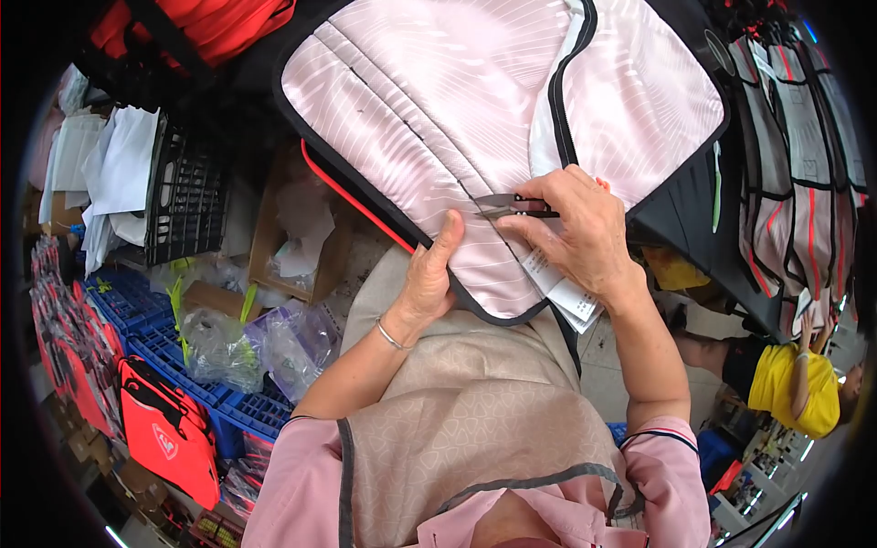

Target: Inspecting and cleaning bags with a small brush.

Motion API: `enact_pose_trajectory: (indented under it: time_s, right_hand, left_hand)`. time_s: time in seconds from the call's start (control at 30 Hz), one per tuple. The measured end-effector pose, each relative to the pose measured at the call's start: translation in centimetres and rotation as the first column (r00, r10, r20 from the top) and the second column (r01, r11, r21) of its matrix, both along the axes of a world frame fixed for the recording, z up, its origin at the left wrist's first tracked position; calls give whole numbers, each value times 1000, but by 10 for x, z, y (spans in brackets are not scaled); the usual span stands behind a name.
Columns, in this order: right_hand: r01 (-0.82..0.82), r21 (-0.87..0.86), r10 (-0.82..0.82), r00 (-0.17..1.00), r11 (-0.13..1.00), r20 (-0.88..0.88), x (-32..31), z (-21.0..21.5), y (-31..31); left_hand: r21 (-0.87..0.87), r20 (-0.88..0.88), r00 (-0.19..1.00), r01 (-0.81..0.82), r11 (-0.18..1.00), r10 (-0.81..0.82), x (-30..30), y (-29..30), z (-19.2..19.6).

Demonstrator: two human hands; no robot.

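Observation:
A bag with pale pink, line-patterned lining (411, 55) and black bound edges lies spread before me, its near corner over my lap. My left hand (426, 281) grips the near left edge, thumb on top of the lining and fingers underneath. In my right hand (585, 228) are small thread snips (498, 200), their dark blades pointing left at a seam in the lining. A black zipper (564, 110) curves across the panel beyond that hand. Under my right wrist hangs a white printed care label (568, 297).
On the left stand a black crate (187, 196) with white sheets, a cardboard box (265, 242), blue pallets (169, 342) with clear plastic bags, and a red bag (169, 425). Grey bag pieces (808, 173) hang at right. A person in yellow (795, 388) is beyond them.

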State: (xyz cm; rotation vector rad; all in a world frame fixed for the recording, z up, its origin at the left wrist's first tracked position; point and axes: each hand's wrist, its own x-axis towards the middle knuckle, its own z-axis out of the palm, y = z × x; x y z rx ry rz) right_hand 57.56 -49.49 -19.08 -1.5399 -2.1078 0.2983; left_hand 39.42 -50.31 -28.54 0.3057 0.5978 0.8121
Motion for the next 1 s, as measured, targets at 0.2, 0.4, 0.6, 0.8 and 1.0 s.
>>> enact_pose_trajectory:
  time_s: [0.2, 0.4, 0.6, 0.8, 1.0]
  right_hand:
    - [-95, 144, 75, 987, 985, 141, -4, 7, 13]
    - [-197, 226, 142, 961, 954, 237, -1, 4, 20]
    - [-207, 200, 149, 951, 958, 270, 2, 2, 18]
    - [115, -53, -126, 945, 992, -303, 9, -6, 1]
    - [-191, -147, 172, 976, 971, -133, 5, 11, -43]
  left_hand:
    - [-9, 18, 1000, 14, 1000, -14, 0, 0, 3]
    - [-53, 36, 998, 46, 998, -44, -1, 0, 2]
    - [-45, 11, 1000, 23, 999, -22, 0, -2, -4]
    - [-9, -85, 996, 9, 1000, -10, -2, -4, -4]
    - [254, -390, 875, -195, 947, 285, -34, -26, -5]
